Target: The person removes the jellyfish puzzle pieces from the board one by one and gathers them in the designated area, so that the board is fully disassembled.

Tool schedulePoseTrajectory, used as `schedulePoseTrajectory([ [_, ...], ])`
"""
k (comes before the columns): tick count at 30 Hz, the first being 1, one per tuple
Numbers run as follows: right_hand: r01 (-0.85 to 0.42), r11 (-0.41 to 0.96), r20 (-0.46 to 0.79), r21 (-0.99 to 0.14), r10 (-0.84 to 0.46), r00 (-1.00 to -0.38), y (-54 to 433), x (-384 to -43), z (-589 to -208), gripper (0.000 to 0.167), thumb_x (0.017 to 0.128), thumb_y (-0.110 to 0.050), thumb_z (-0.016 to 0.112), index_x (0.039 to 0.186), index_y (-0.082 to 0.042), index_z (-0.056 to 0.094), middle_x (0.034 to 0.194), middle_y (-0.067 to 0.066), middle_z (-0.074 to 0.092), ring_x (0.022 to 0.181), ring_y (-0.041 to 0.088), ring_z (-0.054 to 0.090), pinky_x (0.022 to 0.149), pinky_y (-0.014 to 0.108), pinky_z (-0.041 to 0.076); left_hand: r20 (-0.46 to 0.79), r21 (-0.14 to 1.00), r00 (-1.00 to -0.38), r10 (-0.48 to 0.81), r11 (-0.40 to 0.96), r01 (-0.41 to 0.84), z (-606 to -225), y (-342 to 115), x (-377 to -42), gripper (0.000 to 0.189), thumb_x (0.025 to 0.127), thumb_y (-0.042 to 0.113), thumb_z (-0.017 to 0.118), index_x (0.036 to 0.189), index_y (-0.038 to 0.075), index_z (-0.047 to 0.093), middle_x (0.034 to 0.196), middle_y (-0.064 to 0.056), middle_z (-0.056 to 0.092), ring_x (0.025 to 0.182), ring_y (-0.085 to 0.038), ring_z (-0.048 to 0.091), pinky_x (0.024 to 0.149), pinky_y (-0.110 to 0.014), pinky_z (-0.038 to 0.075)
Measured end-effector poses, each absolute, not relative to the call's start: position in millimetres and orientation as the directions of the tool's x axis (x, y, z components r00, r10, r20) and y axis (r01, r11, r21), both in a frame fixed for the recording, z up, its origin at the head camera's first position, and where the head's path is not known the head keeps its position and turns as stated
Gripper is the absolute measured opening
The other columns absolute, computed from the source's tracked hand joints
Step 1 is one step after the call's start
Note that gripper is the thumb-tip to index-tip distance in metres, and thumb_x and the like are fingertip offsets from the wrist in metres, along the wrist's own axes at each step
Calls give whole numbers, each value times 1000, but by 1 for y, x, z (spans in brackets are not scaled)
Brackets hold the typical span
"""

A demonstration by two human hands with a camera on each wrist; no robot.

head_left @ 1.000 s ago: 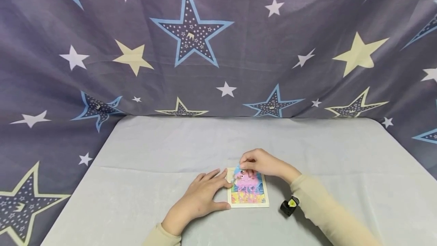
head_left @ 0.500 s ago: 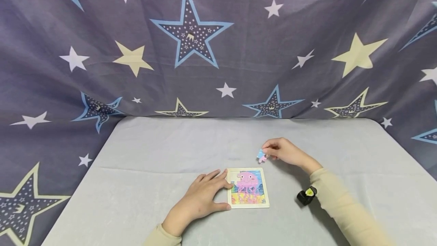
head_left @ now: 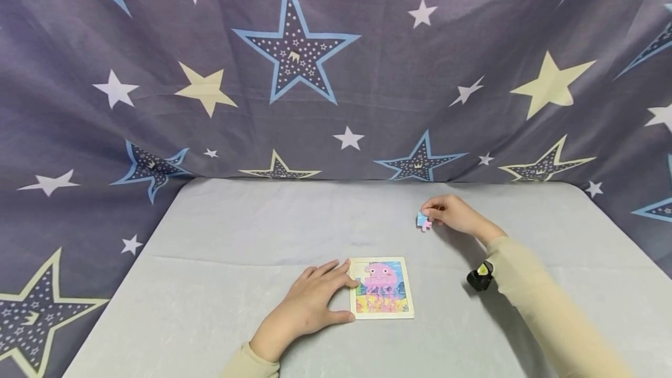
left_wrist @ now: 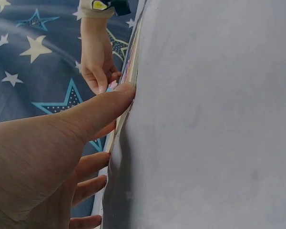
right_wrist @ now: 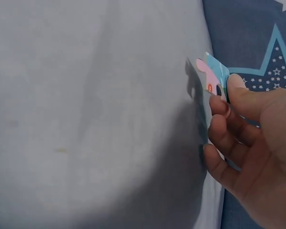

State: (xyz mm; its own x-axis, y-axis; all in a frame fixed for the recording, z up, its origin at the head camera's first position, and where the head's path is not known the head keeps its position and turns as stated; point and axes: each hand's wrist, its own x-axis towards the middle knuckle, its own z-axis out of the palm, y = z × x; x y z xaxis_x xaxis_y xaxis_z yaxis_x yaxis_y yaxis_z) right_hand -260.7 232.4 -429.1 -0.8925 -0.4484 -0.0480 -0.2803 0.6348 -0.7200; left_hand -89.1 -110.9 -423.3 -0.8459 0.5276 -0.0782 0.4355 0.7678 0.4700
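Right hand (head_left: 455, 214): thumb and fingers pinch a blue-and-pink puzzle piece (head_left: 422, 220) toward the back right of the desk (head_left: 252, 220).
Left hand (head_left: 315, 296): fingers spread, thumb at the near left corner of the puzzle tray (head_left: 383, 316), index fingertip over its left edge.
Puzzle piece: well apart from the tray, tilted in the pinch; its shadow (right_wrist: 191, 78) falls just beside it, but whether it touches the desk cannot be told.
Jellyfish picture (head_left: 381, 277): lies in the tray, with a bare pale gap (head_left: 361, 272) at its upper left.
Just changed: a second ago the piece was at the tray's upper left; now it is out to the right and farther back, while left hand and tray stay put.
Meaning for the puzzle: the gap probably belongs to this piece, the rest look seated, and the left hand seems to steady the tray.
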Motion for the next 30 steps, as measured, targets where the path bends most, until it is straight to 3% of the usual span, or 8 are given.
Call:
schedulePoseTrajectory([
  [11,-353,684,-20,-639,-474,-881,222,-272,-433,11,95,-9,66,95,-1,73,79,1,67,63,11,53,58,25,47,-67,462,-846,528,768,443,-425,-112,-90,49,82,44,78,125,27,63,155,-3,39,142,-28,35,111,-54,29],
  [20,-387,705,42,-594,-454,-890,221,-270,-434,8,94,-8,68,96,-2,73,91,5,70,86,20,62,84,42,51,-74,463,-848,525,771,437,-425,-111,-89,49,82,44,78,126,28,63,156,-3,39,143,-28,35,112,-54,29],
  [24,-418,697,81,-583,-463,-883,220,-263,-432,7,92,-7,69,95,-3,73,91,5,68,87,21,62,85,44,51,-77,470,-846,528,768,436,-424,-112,-89,50,82,44,78,127,28,62,156,-3,38,143,-28,34,112,-55,29],
  [30,-449,668,111,-594,-485,-868,213,-245,-426,7,90,-6,71,97,-6,73,90,1,64,82,15,60,80,37,52,-82,466,-847,526,771,434,-424,-111,-89,53,82,45,78,129,29,59,156,-3,38,143,-28,34,112,-55,28],
])
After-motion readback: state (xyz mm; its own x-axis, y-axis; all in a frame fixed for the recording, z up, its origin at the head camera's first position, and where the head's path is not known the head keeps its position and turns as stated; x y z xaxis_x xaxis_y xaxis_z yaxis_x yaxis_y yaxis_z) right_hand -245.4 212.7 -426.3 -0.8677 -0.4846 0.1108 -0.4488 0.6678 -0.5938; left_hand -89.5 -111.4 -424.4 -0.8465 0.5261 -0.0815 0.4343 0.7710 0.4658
